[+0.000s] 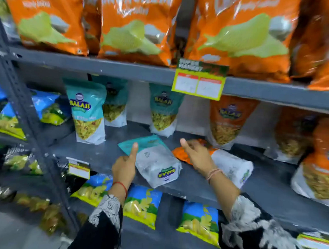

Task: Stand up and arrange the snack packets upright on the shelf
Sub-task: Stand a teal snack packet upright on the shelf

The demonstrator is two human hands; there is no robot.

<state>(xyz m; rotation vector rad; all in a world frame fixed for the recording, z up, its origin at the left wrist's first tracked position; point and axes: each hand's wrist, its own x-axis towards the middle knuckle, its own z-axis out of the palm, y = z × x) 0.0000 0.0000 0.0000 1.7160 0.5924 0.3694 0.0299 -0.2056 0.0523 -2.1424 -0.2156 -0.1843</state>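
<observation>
Hands empty, spread: left hand (124,166) touches fallen teal packet (153,159), right hand (197,156) above orange packet (185,153). I risk toppling upright neighbours.

You are seeing "BALAJI" showing on the upright teal packet (87,110) and upside down on the fallen teal packet (155,161); other print is blurring.

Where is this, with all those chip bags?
Most likely a shop's snack aisle. Grey metal shelves hold rows of matching orange bags, and a yellow price tag hangs on the shelf edge. One teal packet lies flat, waiting to be stood up.
</observation>
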